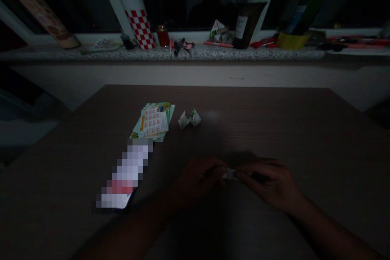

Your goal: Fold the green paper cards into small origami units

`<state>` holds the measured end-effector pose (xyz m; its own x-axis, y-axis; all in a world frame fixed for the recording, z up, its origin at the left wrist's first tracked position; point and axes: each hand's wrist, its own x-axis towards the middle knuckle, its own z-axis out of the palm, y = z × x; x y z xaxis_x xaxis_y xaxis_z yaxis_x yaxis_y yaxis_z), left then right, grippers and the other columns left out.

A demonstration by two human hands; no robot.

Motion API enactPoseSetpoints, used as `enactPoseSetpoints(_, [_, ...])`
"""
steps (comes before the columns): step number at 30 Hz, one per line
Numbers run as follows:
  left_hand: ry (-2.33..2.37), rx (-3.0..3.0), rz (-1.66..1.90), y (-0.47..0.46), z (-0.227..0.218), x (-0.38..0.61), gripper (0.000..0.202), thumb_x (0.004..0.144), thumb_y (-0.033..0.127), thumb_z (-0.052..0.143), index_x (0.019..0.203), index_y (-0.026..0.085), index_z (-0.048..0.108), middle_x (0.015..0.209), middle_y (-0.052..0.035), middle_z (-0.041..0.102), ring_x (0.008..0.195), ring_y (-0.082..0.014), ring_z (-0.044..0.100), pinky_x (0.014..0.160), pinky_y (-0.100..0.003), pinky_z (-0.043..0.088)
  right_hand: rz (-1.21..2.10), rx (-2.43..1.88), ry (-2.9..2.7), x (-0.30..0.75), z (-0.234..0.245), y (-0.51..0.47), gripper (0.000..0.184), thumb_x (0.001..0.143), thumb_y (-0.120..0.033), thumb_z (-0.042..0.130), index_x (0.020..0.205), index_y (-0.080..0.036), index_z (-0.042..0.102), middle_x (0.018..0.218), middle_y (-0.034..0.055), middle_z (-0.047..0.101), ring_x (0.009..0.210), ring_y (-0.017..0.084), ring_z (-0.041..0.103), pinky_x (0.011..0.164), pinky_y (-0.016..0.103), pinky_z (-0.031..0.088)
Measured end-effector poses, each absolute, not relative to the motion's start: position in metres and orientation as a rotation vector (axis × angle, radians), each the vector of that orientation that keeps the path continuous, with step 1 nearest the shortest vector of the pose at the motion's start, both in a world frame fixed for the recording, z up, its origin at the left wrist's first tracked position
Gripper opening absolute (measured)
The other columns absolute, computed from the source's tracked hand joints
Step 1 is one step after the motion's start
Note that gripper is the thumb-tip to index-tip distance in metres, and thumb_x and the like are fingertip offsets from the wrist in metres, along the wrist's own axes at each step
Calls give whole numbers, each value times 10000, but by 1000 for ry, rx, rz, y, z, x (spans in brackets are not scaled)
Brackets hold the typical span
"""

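Note:
In dim light both my hands meet low on a brown wooden table [274,113]. My left hand [199,178] and my right hand [268,183] each pinch one end of a small folded piece of paper [230,174] just above the tabletop. Their fingers are curled closed round it. Farther back lie two small folded paper shapes [189,119] side by side. Left of them is a stack of printed paper sheets [154,122]. A phone [123,178] with a lit, blurred screen lies left of my left hand.
A speckled stone windowsill [195,53] runs behind the table. On it stand a white bottle with red checks [135,12], a small red jar [163,35], two dark glass bottles [248,20], pens and scattered oddments. The window beyond is black.

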<state>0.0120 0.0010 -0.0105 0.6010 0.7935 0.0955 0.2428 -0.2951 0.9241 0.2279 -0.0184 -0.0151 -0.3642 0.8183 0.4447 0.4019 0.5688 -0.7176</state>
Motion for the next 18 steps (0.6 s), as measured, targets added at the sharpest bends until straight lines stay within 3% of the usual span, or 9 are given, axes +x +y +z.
enactPoseSetpoints(5, [896,1782,744,1,-8,11,226,950,268,443,960,136,626,710,-13,704,671,-115,658,644,-209,464,797,-1123,-1782,224,-12,-19,87,832,-230,631,801,-177,692,571,-6,681,480,111,622,459,190,475])
enactPoseSetpoints(10, [902,1723,718,-2,-11,17,223,933,301,468,908,138,618,725,-15,685,688,-123,643,644,-219,457,1022,-1150,-1759,214,-13,-20,157,834,-285,631,750,-170,697,664,29,713,579,132,646,535,210,501])
enactPoseSetpoints(18, [967,1763,621,-2,-13,18,167,847,321,573,867,156,585,726,15,603,643,-105,530,562,-193,377,1038,-1114,-1764,211,-17,-20,91,811,-231,624,764,-166,667,611,12,657,528,115,573,477,202,446])
